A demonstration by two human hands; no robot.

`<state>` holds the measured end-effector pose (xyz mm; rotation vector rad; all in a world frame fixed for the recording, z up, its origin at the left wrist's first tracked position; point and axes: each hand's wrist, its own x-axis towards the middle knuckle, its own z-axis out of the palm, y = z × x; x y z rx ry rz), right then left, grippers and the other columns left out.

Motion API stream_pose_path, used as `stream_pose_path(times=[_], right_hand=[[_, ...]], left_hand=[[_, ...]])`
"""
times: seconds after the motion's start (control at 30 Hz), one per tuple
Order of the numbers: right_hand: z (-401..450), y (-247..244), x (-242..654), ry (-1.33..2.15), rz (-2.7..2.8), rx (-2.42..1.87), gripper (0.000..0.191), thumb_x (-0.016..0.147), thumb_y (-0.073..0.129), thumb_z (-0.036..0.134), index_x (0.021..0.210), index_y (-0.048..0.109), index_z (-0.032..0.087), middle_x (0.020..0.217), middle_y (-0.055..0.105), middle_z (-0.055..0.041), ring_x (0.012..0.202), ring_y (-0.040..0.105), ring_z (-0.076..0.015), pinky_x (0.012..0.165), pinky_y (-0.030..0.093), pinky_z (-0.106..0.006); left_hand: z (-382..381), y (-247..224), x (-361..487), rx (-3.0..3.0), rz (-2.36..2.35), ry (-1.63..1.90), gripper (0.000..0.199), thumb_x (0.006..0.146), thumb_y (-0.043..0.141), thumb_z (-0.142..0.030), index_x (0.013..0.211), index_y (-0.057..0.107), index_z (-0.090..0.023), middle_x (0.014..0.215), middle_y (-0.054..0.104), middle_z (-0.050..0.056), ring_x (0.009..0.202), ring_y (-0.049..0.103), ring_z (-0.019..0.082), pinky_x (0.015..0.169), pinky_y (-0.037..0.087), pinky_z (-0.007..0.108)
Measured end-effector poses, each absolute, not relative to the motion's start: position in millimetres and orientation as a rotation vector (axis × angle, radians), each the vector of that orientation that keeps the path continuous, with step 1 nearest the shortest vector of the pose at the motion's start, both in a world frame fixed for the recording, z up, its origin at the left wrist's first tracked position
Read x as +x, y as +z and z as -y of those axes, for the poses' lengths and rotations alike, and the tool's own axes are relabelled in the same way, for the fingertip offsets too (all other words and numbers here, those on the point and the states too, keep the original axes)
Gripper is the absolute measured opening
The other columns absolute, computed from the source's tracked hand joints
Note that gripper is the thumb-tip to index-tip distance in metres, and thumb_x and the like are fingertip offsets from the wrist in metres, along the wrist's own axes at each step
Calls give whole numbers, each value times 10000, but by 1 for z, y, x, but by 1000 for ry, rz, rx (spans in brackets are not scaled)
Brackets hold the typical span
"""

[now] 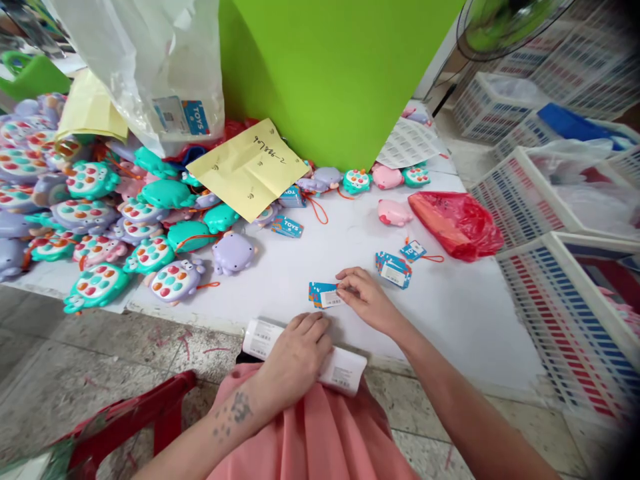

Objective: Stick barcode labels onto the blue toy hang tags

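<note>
My left hand (303,350) is wrapped over a folded white sheet of barcode labels (345,369) at the table's near edge, above my lap. The fingers of my right hand (365,298) are pinched at the right edge of a white barcode label (331,299). That label lies on a small pile of blue hang tags (315,293). To the right is a second pile of blue tags (394,269), its top one bearing a barcode label. Just beyond it lies a single tag (413,250) with an orange loop.
Purple, teal and pink animal-shaped toys (95,287) are heaped on the left. Yellow paper (250,168) with handwriting lies before a green panel (325,73). A red plastic bag (457,223) is at the right, beside white crates (555,327). A red stool (125,423) stands lower left.
</note>
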<state>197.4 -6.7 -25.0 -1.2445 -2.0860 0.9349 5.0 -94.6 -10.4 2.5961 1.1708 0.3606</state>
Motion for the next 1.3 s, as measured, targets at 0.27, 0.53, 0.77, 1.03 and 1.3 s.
stream_pose_path(times=[0.27,0.53,0.77,1.03,1.3], right_hand=[[4,-24,195,863,2143,-1239,64,834,526,177,791,566,202,985,557,-55,959,514,-177,852,418,-377],[1,-23,195,869,2164,-1220,78,837,503,157,790,547,200,949,557,-54,936,525,-174,835,425,-367],[2,-23,194,864,2173,-1244,78,829,511,143,784,543,198,968,558,-55,940,517,-173,844,420,-369],[1,-24,194,843,2182,-1232,71,827,521,152,784,549,201,958,558,-57,930,520,-178,839,426,-381],[0,-25,194,835,2195,-1239,67,825,530,158,781,555,203,959,556,-54,926,516,-178,842,425,-382]], left_hand=[[92,-6,5,2568,-1171,345,133,899,459,-187,917,585,-147,1209,550,74,1178,448,212,1003,363,388],[91,-5,4,2522,-1163,305,142,901,451,-185,934,586,-154,1208,551,67,1178,444,204,1008,352,380],[91,-5,4,2515,-1164,300,141,898,454,-179,951,582,-151,1231,538,63,1182,434,215,1006,349,377],[91,-6,4,2520,-1163,301,121,892,480,-187,950,582,-158,1229,540,59,1189,430,192,1006,358,368],[90,-5,5,2518,-1170,310,127,893,474,-181,945,588,-161,1229,545,62,1190,433,197,989,371,378]])
